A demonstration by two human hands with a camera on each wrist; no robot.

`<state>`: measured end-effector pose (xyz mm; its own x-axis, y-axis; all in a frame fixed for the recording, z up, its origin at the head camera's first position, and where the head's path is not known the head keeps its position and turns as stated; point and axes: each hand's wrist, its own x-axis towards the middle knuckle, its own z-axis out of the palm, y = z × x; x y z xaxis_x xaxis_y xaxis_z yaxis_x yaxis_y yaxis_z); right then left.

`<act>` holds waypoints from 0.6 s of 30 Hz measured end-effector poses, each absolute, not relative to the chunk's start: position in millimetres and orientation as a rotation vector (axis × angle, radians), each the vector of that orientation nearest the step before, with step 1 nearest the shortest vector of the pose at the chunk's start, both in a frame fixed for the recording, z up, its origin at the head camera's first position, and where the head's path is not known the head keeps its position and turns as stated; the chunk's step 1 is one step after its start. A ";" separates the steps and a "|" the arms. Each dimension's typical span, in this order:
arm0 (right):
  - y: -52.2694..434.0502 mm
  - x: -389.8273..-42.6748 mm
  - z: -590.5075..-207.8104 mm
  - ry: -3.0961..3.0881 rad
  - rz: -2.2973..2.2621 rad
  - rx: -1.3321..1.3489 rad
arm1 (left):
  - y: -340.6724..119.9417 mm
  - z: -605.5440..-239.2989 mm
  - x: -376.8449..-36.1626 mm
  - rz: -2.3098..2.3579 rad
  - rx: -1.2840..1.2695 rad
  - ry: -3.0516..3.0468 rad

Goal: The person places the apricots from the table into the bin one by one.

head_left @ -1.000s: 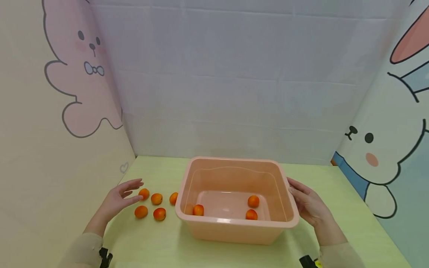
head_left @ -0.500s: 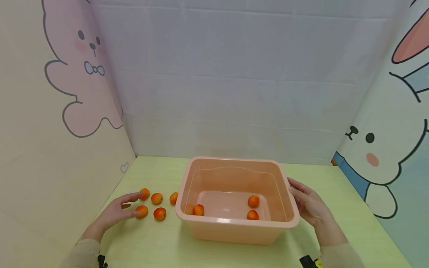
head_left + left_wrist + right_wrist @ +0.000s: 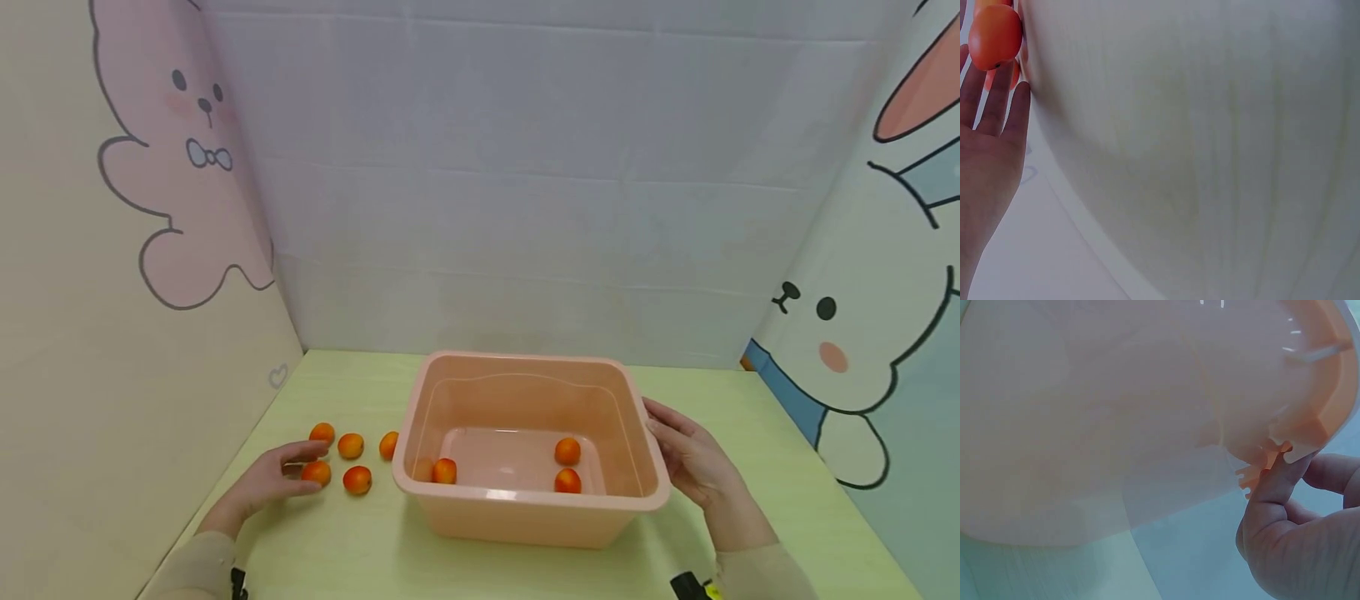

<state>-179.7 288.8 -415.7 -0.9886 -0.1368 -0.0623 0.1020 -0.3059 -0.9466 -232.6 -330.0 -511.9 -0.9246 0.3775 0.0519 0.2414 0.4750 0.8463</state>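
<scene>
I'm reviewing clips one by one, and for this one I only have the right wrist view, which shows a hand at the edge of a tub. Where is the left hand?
Observer: In the head view, the left hand is beside the tub, around an orange fruit on the table, with thumb and fingers on either side; I can't tell whether they touch it.
Operator: My view doesn't show me what's in the tub. Is anything inside?
Observer: Yes, the head view shows three similar fruits in it, two toward the right and one at the left.
</scene>
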 end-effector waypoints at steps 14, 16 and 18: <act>290.0 -180.7 -418.7 1.727 -2.434 -0.094 | -334.0 -520.7 -232.4 1.395 0.425 2.611; 289.9 -180.6 -418.3 1.729 -2.433 -0.087 | -334.9 -520.9 -232.6 1.413 0.398 2.605; 289.7 -180.4 -417.9 1.728 -2.433 -0.083 | -335.9 -520.8 -232.7 1.424 0.386 2.597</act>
